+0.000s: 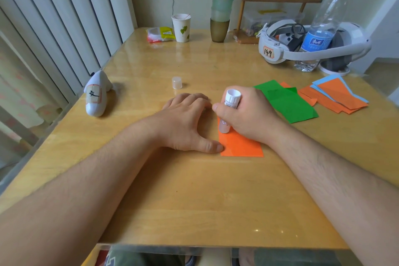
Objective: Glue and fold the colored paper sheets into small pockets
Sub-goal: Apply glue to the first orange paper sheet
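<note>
Far left on the tabletop (151, 179): white controller (96, 94), lying apart from everything else. Loose glue cap (176, 82) stands just beyond the hands. Left hand (186, 121): fingers straight, flat on the tabletop, holding nothing, thumb tip touching the orange sheet's (240, 143) left edge. Right hand (246, 112): grip closed round the glue stick (229, 110), its lower end down on the orange sheet. Right of that: green sheets (287, 101), then a pile of orange and blue sheets (336, 95).

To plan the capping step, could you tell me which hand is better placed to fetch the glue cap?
Probably the left hand: it lies open nearest the cap, while the right hand grips the glue stick.
</note>
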`<act>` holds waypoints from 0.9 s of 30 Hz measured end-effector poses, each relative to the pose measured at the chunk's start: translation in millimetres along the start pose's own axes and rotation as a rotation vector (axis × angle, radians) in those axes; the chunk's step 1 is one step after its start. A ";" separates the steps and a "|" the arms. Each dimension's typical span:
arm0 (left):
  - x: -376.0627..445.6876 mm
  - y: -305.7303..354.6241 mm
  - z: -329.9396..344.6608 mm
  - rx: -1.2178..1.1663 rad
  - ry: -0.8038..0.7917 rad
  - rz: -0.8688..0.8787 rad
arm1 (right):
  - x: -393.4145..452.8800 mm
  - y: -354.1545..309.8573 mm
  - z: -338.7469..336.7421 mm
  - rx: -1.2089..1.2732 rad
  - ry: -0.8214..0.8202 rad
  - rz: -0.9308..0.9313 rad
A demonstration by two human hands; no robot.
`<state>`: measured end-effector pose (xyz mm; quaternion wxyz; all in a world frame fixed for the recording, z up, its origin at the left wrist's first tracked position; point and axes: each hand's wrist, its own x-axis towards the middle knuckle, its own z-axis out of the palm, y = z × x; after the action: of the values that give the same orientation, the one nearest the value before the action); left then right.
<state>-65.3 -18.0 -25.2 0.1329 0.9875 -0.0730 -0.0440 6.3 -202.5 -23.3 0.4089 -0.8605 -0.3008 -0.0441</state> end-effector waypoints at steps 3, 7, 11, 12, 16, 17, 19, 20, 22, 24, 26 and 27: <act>-0.5 0.6 0.3 0.008 0.001 0.000 | 2.9 -0.1 0.8 -0.043 0.010 0.024; -1.1 0.7 1.0 0.013 0.004 0.004 | 5.1 -0.6 -0.1 -0.083 -0.016 0.032; -0.2 -0.4 1.5 0.009 0.011 0.003 | 7.8 -0.2 -1.1 -0.131 -0.034 0.038; 0.2 -0.6 2.0 0.005 0.010 0.001 | 8.3 0.4 -1.1 -0.138 -0.032 0.037; 0.5 -1.2 2.8 -0.023 -0.001 -0.012 | 7.9 5.1 -0.5 -0.148 0.038 0.011; 0.6 -1.5 2.5 -0.037 -0.004 -0.018 | 7.9 6.9 -0.3 -0.131 0.075 0.003; 0.7 -2.0 2.6 -0.060 -0.006 -0.027 | 7.3 7.6 -1.2 -0.082 0.138 -0.012; 0.9 -2.5 3.0 -0.065 -0.006 -0.029 | 7.0 6.9 -2.0 -0.063 0.158 -0.018; 0.9 -2.8 3.6 -0.070 -0.008 -0.026 | 6.3 5.1 -3.0 -0.045 0.169 -0.027; 0.9 -2.6 3.2 -0.071 -0.009 -0.020 | 5.3 3.4 -3.0 -0.054 0.144 -0.021; 0.9 -2.5 2.6 -0.067 -0.012 -0.015 | 5.4 2.8 -2.0 -0.081 0.099 -0.012; 0.8 -2.6 2.6 -0.066 -0.012 -0.015 | 5.5 2.5 -1.7 -0.096 0.068 -0.008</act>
<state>-64.5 -16.3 -28.4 0.1645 0.9828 -0.0650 -0.0530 12.5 -202.3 -22.1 0.3772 -0.8758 -0.2875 -0.0894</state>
